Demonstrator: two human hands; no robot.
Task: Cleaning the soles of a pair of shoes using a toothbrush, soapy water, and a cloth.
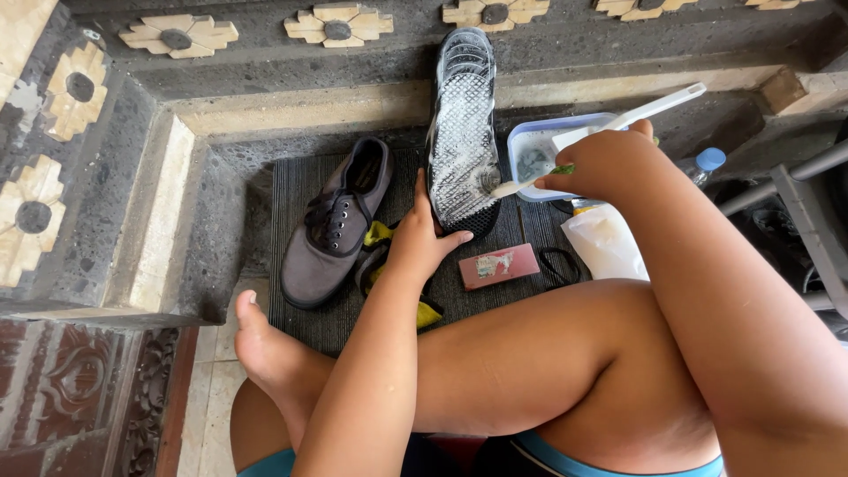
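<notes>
The right hand (601, 163) pinches a small brush (521, 184) between thumb and fingers, its grip closed on the green part of the handle. The pale bristle end points left and touches the sole of a shoe (463, 132) near its lower edge. That shoe stands on its heel end, leaning against the stone step (291, 110), sole facing the camera, wet and streaked with white foam.

The left hand (422, 237) steadies the shoe from the left, fingers spread wide and flat along the sole's edge, thumb out toward the right; it braces rather than clasps.

Just behind the right hand sits a tub (534, 150), pale blue, with cloudy water, and a long white stick (640, 113) lying across its rim. A bottle (705, 164) with a blue cap shows to the right of the hand, and a white bag (605, 240) lies under the wrist.

A red block (499, 265) lies flat on the dark ribbed mat (296, 190), just right of the left hand. A 2nd shoe (338, 221), grey with black laces, lies on the mat to the left, sole down. A yellow cloth (380, 235) peeks out beneath the left wrist. The person's crossed legs fill the foreground.
</notes>
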